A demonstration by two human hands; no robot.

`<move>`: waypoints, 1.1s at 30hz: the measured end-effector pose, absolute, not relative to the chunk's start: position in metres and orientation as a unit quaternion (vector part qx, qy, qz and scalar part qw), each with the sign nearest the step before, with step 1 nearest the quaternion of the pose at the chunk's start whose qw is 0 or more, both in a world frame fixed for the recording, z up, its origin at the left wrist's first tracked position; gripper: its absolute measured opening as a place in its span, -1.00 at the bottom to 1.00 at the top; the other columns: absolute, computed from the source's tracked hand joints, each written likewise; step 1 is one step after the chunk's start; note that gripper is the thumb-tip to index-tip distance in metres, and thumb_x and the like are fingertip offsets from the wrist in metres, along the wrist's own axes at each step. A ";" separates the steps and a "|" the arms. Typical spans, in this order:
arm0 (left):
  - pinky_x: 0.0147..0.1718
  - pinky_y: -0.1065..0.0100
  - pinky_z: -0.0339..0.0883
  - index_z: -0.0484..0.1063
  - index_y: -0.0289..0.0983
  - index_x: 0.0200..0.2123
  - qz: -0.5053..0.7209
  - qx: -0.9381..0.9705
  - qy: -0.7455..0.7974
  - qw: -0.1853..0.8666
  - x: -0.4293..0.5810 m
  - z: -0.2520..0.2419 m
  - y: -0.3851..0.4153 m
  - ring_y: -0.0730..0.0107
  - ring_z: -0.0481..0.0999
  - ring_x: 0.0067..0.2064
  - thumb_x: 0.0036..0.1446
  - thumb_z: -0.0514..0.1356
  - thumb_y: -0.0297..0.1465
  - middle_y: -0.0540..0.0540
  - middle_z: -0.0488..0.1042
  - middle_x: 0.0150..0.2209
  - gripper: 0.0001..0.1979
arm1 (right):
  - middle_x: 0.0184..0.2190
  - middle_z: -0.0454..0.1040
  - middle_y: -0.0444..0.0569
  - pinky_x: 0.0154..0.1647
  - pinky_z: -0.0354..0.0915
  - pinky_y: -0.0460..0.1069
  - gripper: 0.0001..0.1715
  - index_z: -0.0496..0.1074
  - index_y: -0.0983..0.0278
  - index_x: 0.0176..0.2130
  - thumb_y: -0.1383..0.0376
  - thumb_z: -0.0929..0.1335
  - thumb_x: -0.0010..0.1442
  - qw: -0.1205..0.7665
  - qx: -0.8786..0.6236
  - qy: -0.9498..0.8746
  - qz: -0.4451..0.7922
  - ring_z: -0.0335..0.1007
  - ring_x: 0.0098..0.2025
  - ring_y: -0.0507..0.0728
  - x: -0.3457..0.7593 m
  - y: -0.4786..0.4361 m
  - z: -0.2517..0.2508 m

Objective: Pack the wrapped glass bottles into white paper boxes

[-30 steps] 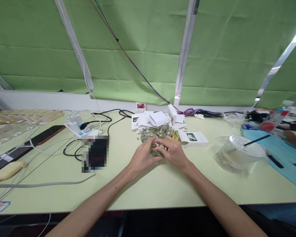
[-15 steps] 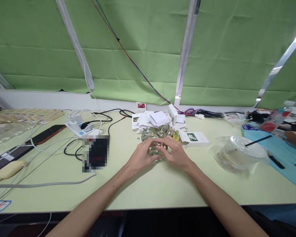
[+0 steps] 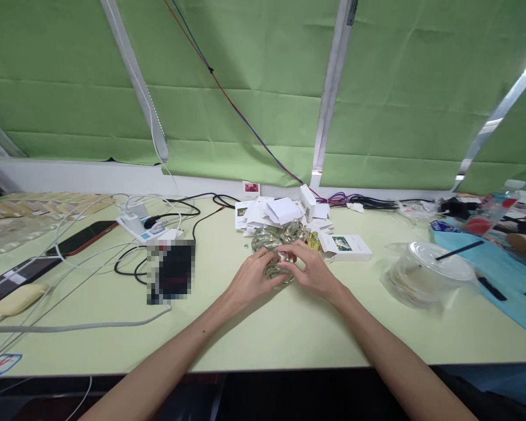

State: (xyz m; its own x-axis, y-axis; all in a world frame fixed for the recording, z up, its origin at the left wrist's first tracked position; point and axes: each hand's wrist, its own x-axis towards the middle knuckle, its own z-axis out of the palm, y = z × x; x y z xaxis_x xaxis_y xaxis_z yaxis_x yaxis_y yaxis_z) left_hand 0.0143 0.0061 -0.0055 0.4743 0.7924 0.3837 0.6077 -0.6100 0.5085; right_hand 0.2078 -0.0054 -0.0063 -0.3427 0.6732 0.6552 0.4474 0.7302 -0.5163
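Both my hands meet at the middle of the pale green table (image 3: 263,333) around a small clear glass bottle (image 3: 277,268). My left hand (image 3: 249,280) curls round its left side. My right hand (image 3: 313,270) pinches it from the top right. Just behind stand more small glass bottles (image 3: 284,234), some with gold caps, and a heap of small white boxes and leaflets (image 3: 280,211). A white box with a picture (image 3: 344,246) lies flat to the right of my right hand.
To the left lie a dark pixelated device (image 3: 170,273), a white power strip (image 3: 142,229) with tangled cables, and a phone (image 3: 81,238). A clear lidded plastic cup (image 3: 425,272) and a blue sheet (image 3: 499,275) sit right. Green blinds hang behind.
My fingers have shifted on the bottle, turning it slightly between both hands. The hands stay in about the same place on the table.
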 end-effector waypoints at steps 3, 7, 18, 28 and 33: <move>-0.37 0.34 0.20 0.39 -0.26 -0.39 0.301 0.844 0.418 0.145 0.015 -0.006 0.006 0.37 0.39 -0.38 0.15 0.31 -0.26 -0.02 0.39 -0.33 -0.78 | -0.23 0.56 0.03 -0.17 0.40 0.07 -0.71 0.48 0.25 0.05 0.35 0.38 0.32 0.460 -0.344 -0.809 0.125 0.42 -0.20 0.17 0.209 -0.005 -0.006; -0.39 0.34 0.17 0.34 -0.25 -0.43 0.311 0.840 0.422 0.139 0.017 -0.005 0.006 0.35 0.38 -0.37 0.13 0.32 -0.28 0.00 0.35 -0.37 -0.76 | -0.26 0.54 0.02 -0.18 0.40 0.06 -0.73 0.49 0.25 0.02 0.35 0.38 0.32 0.463 -0.340 -0.811 0.116 0.42 -0.22 0.17 0.209 -0.005 -0.005; -0.41 0.33 0.15 0.30 -0.23 -0.48 0.314 0.831 0.446 0.108 0.020 -0.006 0.004 0.33 0.38 -0.37 0.11 0.29 -0.29 -0.02 0.38 -0.40 -0.76 | -0.29 0.54 0.05 -0.22 0.41 0.06 -0.79 0.49 0.27 -0.03 0.33 0.38 0.31 0.464 -0.350 -0.812 0.066 0.41 -0.22 0.20 0.206 -0.003 -0.009; -0.45 0.35 0.12 0.25 -0.23 -0.49 0.309 0.826 0.464 0.089 0.022 -0.008 0.004 0.38 0.35 -0.41 0.08 0.25 -0.38 -0.02 0.38 -0.39 -0.79 | -0.35 0.53 0.02 -0.29 0.43 0.05 -0.80 0.50 0.25 -0.06 0.29 0.40 0.30 0.481 -0.370 -0.795 -0.011 0.46 -0.26 0.20 0.200 -0.007 -0.010; -0.45 0.35 0.10 0.24 -0.23 -0.49 0.307 0.823 0.471 0.082 0.022 -0.009 0.003 0.38 0.34 -0.41 0.08 0.25 -0.37 -0.02 0.37 -0.40 -0.78 | -0.36 0.54 0.05 -0.31 0.42 0.06 -0.81 0.49 0.30 -0.08 0.28 0.40 0.31 0.487 -0.362 -0.794 -0.018 0.46 -0.28 0.21 0.200 -0.008 -0.010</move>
